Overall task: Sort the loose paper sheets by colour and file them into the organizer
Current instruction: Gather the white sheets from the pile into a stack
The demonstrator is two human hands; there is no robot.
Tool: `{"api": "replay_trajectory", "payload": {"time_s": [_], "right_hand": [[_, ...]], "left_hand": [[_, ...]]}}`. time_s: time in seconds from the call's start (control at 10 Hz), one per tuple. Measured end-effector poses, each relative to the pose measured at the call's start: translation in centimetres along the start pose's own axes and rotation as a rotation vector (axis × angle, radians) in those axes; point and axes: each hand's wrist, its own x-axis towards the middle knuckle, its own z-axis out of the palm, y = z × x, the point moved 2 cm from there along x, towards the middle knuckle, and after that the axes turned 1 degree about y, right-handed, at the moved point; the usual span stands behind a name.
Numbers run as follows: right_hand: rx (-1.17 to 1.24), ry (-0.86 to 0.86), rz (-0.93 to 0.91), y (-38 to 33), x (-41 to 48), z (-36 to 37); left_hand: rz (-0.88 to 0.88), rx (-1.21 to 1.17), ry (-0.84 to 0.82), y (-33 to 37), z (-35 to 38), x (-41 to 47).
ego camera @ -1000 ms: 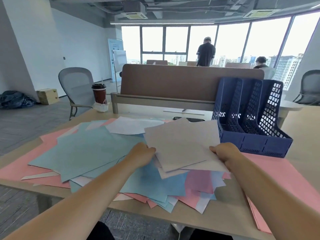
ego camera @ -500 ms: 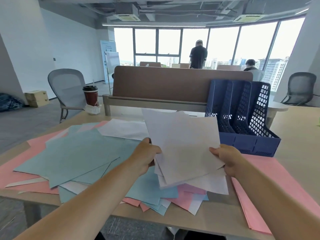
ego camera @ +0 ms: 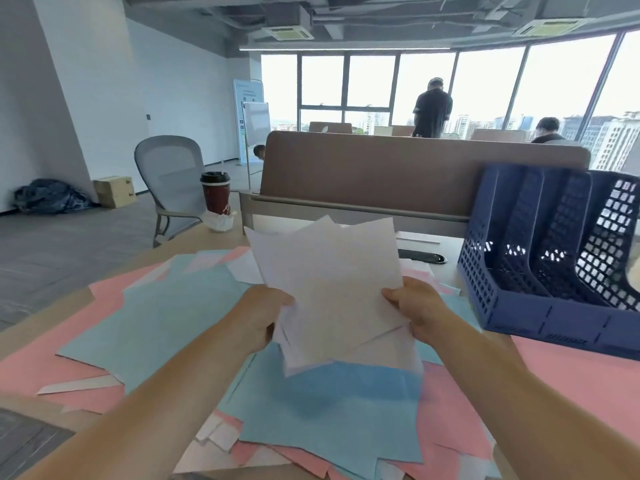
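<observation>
A loose stack of white sheets stands tilted upright above the desk, held between both hands. My left hand grips its left edge and my right hand grips its right edge. Below them blue sheets and pink sheets lie spread and overlapping across the desk, with a few white ones mixed in. The dark blue mesh organizer with upright slots stands at the right, its slots showing no paper.
A brown desk divider runs behind the papers. A paper coffee cup and a crumpled bag sit at the back left, near a grey chair. A black phone lies beside the organizer. Two people are by the windows.
The white stack has been lifted off the pile and tipped from nearly flat to upright, both hands rising with it. The view has shifted slightly left.
</observation>
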Motion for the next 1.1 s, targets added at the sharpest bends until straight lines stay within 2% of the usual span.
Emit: {"api": "replay_trajectory", "payload": {"time_s": [0.1, 0.3, 0.4, 0.5, 0.6, 0.9, 1.0, 1.1], "right_hand": [[-0.167, -0.002, -0.053, -1.7, 2.1, 3.8], [-0.329, -0.043, -0.056, -3.5, 5.4, 9.4], [-0.329, -0.041, -0.034, -3.6, 6.7, 11.2], [-0.209, 0.074, 0.038, -3.7, 7.8, 12.4], [-0.125, 0.121, 0.106, -4.0, 8.4, 12.2], [-0.05, 0.123, 0.14, -2.4, 9.7, 11.9], [-0.161, 0.116, -0.014, -3.0, 8.2, 11.5], [-0.269, 0.185, -0.037, -3.1, 8.1, 10.3]], "left_hand": [[0.06, 0.1, 0.072, 0.9, -2.2, 1.5], [0.107, 0.241, 0.294, 2.0, -5.0, 5.0], [0.112, 0.32, 0.351, 1.8, -5.3, 6.3], [0.101, 0.407, 0.393, 1.4, -5.6, 7.5], [0.098, 0.44, 0.384, 1.0, -5.3, 8.0], [0.066, 0.412, 0.352, 0.5, -5.6, 8.6], [0.044, 0.367, 0.374, 0.2, -5.9, 8.5], [0.051, 0.336, 0.402, 0.0, -6.1, 7.9]]}}
